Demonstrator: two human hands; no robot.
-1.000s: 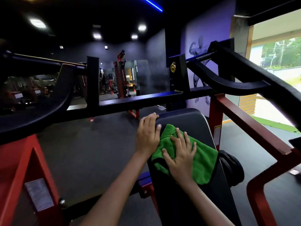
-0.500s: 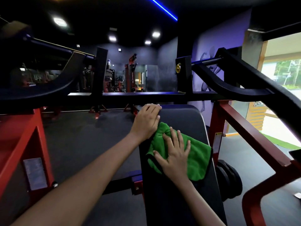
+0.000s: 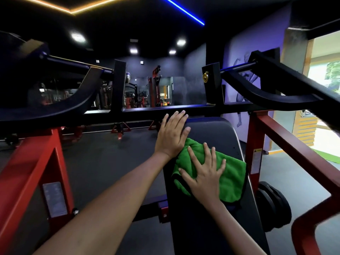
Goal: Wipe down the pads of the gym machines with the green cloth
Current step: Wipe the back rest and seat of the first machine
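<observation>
Dark gym interior, black ceiling with spot lights and a blue light strip [image 3: 182, 11], grey rubber floor [image 3: 103, 162], a bright window at far right. Before me stands a machine on a red frame [image 3: 287, 142] with a black crossbar [image 3: 165, 110] and curved black arms. Its black pad [image 3: 213, 131] slopes up and away from me. I note the green cloth [image 3: 230, 173] lying flat on the upper middle of that pad, slightly bunched at its top edge. My right hand [image 3: 204, 173] presses down on the cloth, palm flat, fingers straight and spread; it grips nothing. My left hand [image 3: 172, 137] rests on the pad's upper left edge, fingers straight and together, tips just below the crossbar, heel touching the cloth's top corner; it too holds nothing. Black weight plates [image 3: 274, 205] sit low on the right side of the pad, beside the red frame.
</observation>
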